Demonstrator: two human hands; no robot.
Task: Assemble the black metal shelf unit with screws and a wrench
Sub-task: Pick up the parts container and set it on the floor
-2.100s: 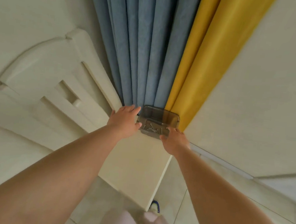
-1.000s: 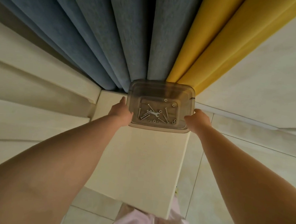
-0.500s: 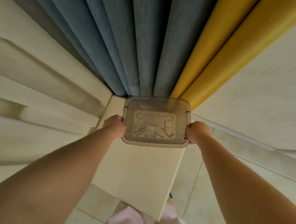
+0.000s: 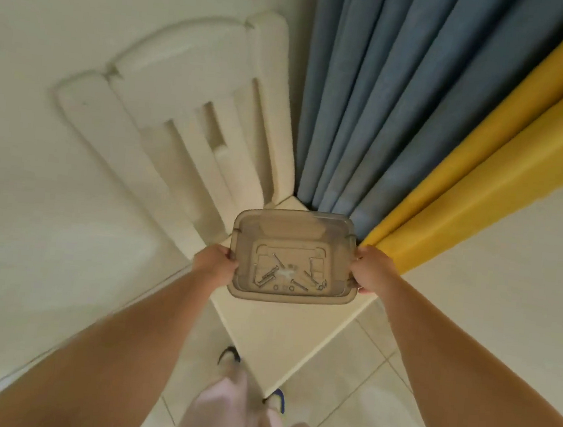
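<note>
A clear brownish plastic box (image 4: 337, 239) is held up in front of me, above the seat of a cream chair. My left hand (image 4: 214, 264) grips its left rim and my right hand (image 4: 372, 269) grips its right rim. Several silver screws (image 4: 266, 276) and a small wrench (image 4: 287, 271) lie loose on the box's bottom. No part of the black metal shelf unit shows in this view.
The cream chair has its seat (image 4: 281, 340) below the box and its backrest (image 4: 194, 101) at the left against a pale wall. Blue curtains (image 4: 370, 101) and a yellow curtain (image 4: 485, 157) hang behind. Pale floor tiles (image 4: 352, 392) and my feet lie below.
Both hands took the box by its sides and lifted it off the chair seat toward me. The view has swung left, bringing the chair's backrest into sight.
</note>
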